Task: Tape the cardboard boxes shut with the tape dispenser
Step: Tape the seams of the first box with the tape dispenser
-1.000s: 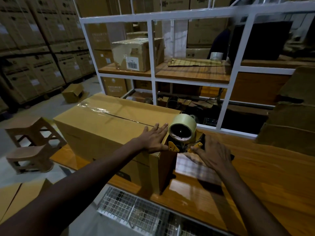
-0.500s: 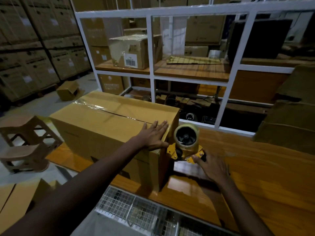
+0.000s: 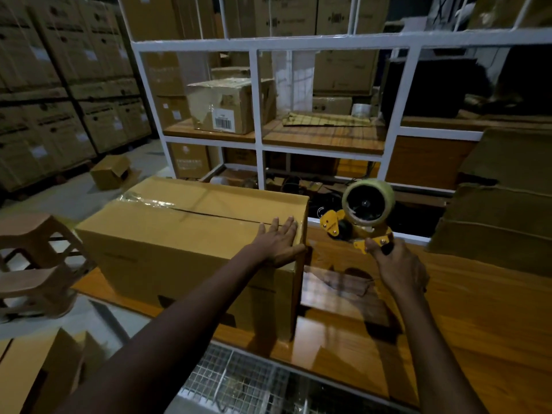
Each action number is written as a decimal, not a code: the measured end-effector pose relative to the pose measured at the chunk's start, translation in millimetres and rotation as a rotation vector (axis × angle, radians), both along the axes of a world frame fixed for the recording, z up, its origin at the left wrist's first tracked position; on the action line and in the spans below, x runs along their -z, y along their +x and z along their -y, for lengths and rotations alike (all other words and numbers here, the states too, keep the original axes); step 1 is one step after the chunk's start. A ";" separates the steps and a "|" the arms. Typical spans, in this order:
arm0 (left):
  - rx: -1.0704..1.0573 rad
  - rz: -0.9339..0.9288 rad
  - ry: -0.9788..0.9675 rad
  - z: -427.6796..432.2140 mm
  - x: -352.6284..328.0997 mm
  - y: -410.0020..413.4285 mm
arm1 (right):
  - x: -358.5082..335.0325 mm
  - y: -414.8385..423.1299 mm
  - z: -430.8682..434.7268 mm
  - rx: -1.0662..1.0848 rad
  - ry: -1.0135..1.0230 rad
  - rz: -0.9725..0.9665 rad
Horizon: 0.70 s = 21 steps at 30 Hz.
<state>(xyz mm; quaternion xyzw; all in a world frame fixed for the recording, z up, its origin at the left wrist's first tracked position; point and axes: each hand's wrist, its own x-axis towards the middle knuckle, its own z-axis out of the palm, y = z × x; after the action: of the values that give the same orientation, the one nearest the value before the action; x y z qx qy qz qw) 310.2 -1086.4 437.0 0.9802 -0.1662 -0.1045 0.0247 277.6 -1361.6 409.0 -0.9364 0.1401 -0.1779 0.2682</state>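
Looming behind cardboard box (image 3: 179,234): shelving rack (image 3: 255,100)

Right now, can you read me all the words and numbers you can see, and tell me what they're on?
No text here can be read for sure.
Barcode label on the shelf box: digits too small.
Print on the lower box: blurred.
Print on the top boxes: blurred.
White labels on the stacked boxes: blurred.

Tape dispenser (image 3: 360,218) pulled rightward — off box (image 3: 179,234).
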 end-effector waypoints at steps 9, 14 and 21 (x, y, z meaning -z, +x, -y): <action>-0.077 -0.018 0.086 -122.7 -7.8 16.4 | -54.9 8.7 -99.0 -0.053 -0.076 0.111; -0.178 -0.013 0.090 -223.0 -2.9 32.5 | -74.5 18.1 -193.1 -0.113 -0.096 0.123; -0.351 0.022 0.156 -355.8 -4.4 57.0 | -83.8 29.7 -323.8 -0.151 -0.091 0.148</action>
<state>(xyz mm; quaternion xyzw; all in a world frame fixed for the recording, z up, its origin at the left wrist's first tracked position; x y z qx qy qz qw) 367.2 -730.6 441.4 0.9942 0.0156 -0.1004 -0.0351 307.4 -1037.8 492.8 -0.9398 0.0408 -0.2320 0.2475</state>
